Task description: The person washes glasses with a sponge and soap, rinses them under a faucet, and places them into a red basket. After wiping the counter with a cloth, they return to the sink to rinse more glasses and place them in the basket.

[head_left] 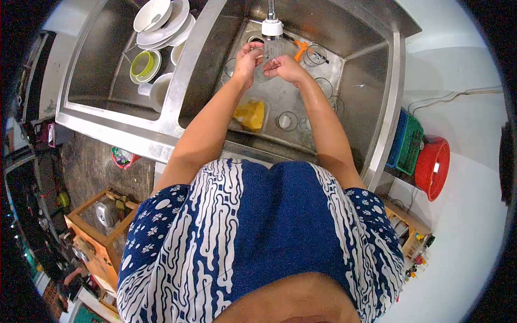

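Note:
Both my hands are in the right sink basin, under the white tap head (272, 28), where clear water seems to run down between them. My left hand (247, 63) is curled, its fingertips pinched at the stream. Facing it, my right hand (285, 69) has its fingers bent inward and drawn together. Something small or see-through may be between the fingertips, but I cannot make it out. Close by lie an orange-handled tool (301, 51) and a clear glass (316, 55). A yellow sponge or cloth (250, 114) rests nearer me, beside another glass (287, 121).
The left basin holds stacked white plates (175, 24), a green bowl (142, 64) and a white mug (160, 92). A metal divider (180, 70) separates the basins. Green (410, 144) and red baskets (432, 168) stand at the right. A wooden cabinet (99, 237) is at the lower left.

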### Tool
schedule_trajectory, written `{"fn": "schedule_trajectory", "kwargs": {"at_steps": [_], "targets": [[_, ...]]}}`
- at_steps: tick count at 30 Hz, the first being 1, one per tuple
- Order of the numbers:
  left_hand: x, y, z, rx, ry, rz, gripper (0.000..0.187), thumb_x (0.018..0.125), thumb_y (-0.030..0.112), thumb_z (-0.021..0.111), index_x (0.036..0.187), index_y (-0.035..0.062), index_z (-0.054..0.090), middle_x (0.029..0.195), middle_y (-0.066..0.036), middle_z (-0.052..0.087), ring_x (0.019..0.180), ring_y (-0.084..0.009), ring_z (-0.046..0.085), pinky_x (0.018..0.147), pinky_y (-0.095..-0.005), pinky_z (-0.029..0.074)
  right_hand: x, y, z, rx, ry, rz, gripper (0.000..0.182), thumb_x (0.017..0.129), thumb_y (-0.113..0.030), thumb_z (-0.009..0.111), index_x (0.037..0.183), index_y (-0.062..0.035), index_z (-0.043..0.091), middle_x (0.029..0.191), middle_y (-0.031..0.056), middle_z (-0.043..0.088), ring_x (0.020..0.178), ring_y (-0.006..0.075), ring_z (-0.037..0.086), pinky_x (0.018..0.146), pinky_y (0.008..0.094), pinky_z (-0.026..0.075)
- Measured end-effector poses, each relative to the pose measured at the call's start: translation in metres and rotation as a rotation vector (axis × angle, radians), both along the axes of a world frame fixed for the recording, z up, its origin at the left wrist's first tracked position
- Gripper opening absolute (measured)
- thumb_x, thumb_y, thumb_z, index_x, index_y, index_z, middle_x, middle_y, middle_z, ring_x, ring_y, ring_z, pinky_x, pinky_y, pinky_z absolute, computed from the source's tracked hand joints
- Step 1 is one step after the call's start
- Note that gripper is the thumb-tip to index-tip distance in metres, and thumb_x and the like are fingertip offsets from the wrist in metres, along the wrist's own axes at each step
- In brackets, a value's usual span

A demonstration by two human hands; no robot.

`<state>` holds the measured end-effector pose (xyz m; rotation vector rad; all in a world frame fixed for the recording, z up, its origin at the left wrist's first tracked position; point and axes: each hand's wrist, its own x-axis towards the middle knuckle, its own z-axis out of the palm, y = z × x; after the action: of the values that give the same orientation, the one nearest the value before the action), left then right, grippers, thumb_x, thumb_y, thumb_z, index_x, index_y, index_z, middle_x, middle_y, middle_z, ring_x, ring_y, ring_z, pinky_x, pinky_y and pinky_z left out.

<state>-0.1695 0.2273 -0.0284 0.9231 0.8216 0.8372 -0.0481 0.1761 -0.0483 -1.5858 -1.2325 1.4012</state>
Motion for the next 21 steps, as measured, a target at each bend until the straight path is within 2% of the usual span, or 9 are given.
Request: {"fn": "schedule_trajectory", "kwargs": {"at_steps": [3,6,8,10,13,17,21], "targets": [[-0.001,0.000,0.000,-0.009,-0.002,-0.007,0.015,0.071,0.001,0.044,0.085,0.0054,0.049,0.068,0.001,0.046,0.057,-0.0060,0.040,0.053,-0.0170,0.032,0.003,0.000,-0.006,0.032,0.057,-0.020,0.020,0.057,-0.004,0.065,0.076,-0.0011,0.058,0.072,0.0058,0.058,0.067,0.0131,0.054,0.064,0.0248,0.042],[0.002,0.000,0.000,-0.023,-0.013,0.023,0.016,0.068,0.000,0.046,0.083,0.0058,0.046,0.058,0.004,0.041,0.048,-0.0046,0.033,0.047,-0.0178,0.028,0.005,0.000,-0.012,0.071,0.093,-0.061,0.023,0.056,-0.008,0.067,0.076,-0.0023,0.059,0.072,0.0064,0.059,0.066,0.0140,0.054,0.062,0.0259,0.041],[0.001,0.001,0.000,-0.017,-0.015,0.020,0.016,0.068,0.000,0.046,0.083,0.0055,0.046,0.058,0.004,0.041,0.048,-0.0046,0.033,0.047,-0.0178,0.028,0.005,0.000,-0.009,0.086,0.102,-0.091,0.022,0.056,-0.008,0.066,0.076,-0.0018,0.059,0.072,0.0064,0.059,0.067,0.0137,0.054,0.063,0.0258,0.041],[0.001,0.001,-0.002,-0.015,-0.016,0.016,0.016,0.068,0.000,0.045,0.083,0.0052,0.046,0.058,0.004,0.040,0.048,-0.0047,0.033,0.047,-0.0179,0.027,0.002,0.000,-0.003,0.057,0.010,-0.001,0.019,0.058,-0.007,0.065,0.075,-0.0009,0.060,0.071,0.0062,0.059,0.067,0.0131,0.054,0.063,0.0256,0.042],[0.000,0.001,-0.001,-0.022,-0.005,0.017,0.016,0.067,0.000,0.045,0.083,0.0049,0.046,0.058,0.004,0.040,0.048,-0.0048,0.032,0.047,-0.0178,0.027,-0.001,0.000,0.002,0.032,0.044,0.081,0.016,0.059,-0.005,0.063,0.074,-0.0002,0.060,0.071,0.0063,0.059,0.068,0.0130,0.054,0.064,0.0253,0.042],[-0.002,0.002,-0.002,-0.027,-0.004,-0.009,0.017,0.069,0.000,0.043,0.085,0.0035,0.047,0.060,0.003,0.041,0.049,-0.0049,0.033,0.047,-0.0174,0.027,-0.002,0.000,-0.003,0.016,0.142,0.069,0.016,0.060,-0.004,0.063,0.075,-0.0004,0.060,0.073,0.0062,0.060,0.068,0.0125,0.054,0.066,0.0248,0.042],[-0.003,0.003,-0.002,-0.026,0.019,-0.010,0.017,0.071,0.000,0.041,0.086,0.0020,0.048,0.061,0.002,0.042,0.051,-0.0050,0.033,0.047,-0.0175,0.028,-0.002,-0.002,-0.006,0.025,0.171,-0.049,0.017,0.059,-0.006,0.064,0.075,-0.0004,0.060,0.072,0.0062,0.060,0.067,0.0125,0.055,0.066,0.0246,0.043]]}}
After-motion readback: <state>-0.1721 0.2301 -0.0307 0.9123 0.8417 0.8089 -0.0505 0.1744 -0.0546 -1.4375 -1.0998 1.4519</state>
